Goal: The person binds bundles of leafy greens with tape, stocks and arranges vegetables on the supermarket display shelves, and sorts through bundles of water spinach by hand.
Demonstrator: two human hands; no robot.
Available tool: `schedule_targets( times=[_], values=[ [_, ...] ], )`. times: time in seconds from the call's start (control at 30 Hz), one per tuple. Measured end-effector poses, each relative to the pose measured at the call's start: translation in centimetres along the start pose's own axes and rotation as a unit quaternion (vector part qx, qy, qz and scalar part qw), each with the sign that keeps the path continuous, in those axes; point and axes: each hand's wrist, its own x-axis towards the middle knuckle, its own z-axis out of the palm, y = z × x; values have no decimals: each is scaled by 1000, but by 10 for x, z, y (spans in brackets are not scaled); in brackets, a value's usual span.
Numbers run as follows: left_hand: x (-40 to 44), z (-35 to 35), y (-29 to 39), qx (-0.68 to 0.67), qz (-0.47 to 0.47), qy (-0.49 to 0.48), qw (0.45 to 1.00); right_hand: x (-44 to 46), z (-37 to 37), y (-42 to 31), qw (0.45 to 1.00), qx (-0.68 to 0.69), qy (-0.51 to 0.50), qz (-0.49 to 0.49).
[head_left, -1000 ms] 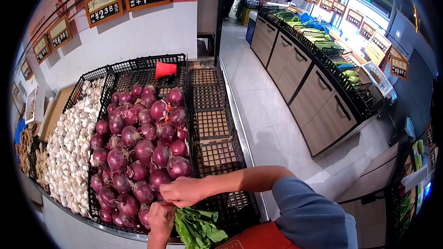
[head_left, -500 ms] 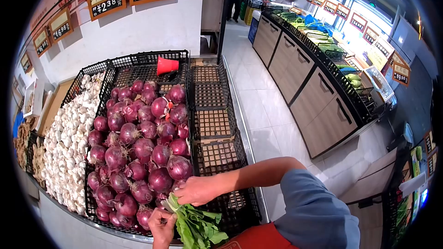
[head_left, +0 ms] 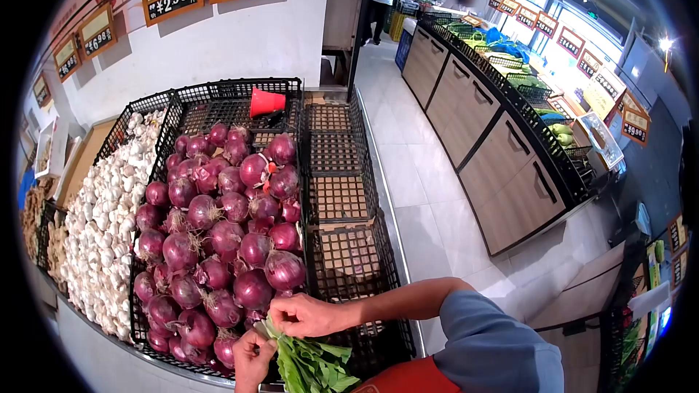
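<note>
A bunch of leafy greens (head_left: pixel 314 365) lies at the near edge of the stand, leaves pointing toward me and pale stem ends up by the onions. My right hand (head_left: pixel 307 316) is closed at those stem ends, thumb and fingers pinched together. Close on the other side is my left hand (head_left: pixel 252 355), its fingers curled and pinched beside the stems; what they hold, if anything, is hidden. Just beyond both hands, red onions (head_left: pixel 226 236) fill a black crate (head_left: pixel 237 89).
Garlic bulbs (head_left: pixel 109 225) fill the crate on the left. Black mesh crates (head_left: pixel 341 196) stand right of the onions, and a red cup-shaped object (head_left: pixel 266 102) sits at the back. Across the tiled aisle (head_left: pixel 429 196) runs a vegetable counter (head_left: pixel 502 145). A person (head_left: pixel 381 0) stands far off.
My right hand has shifted slightly down and stays at the stem ends. My left hand has moved a little left and down. The greens remain in nearly the same place.
</note>
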Motion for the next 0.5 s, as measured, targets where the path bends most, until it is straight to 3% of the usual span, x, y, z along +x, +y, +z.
schedule_targets(
  times=[0.07,0.17,0.43,0.5],
  values=[
    [-2,2,11,-19,-25,-6,999,4,0,-8,995,59,-22,82],
    [-2,3,16,6,3,-15,1000,12,4,14,999,-2,25,-31],
    [-9,5,18,-47,22,-17,999,-21,-24,31,990,-70,-120,3],
    [-5,15,28,-109,21,-2,994,-18,-33,4,963,-216,-161,15]
  ],
)
